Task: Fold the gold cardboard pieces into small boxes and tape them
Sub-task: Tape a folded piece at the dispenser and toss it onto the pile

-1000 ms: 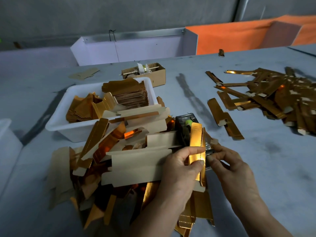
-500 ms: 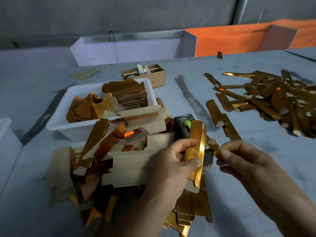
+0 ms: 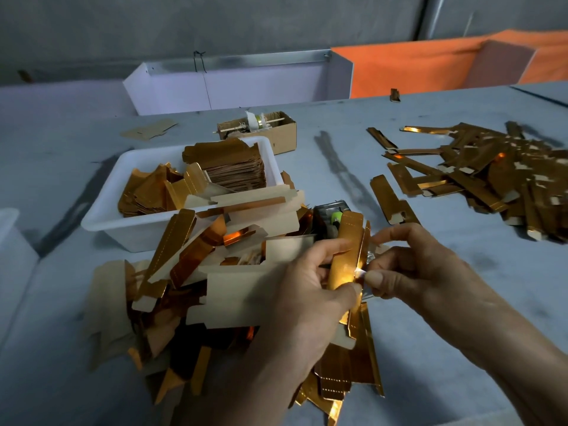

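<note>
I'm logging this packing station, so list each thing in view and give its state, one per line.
Left hand: grips the gold box.
Right hand: pinches a piece of tape.
Gold box: folded, held upright over the pile.
Tape: touching the box's edge.
Flat pieces: unfolded, heaped loosely.
White tub: open, holding stacked pieces.
Finished boxes: folded flat, scattered on the table.
Cardboard carton: open.
</note>
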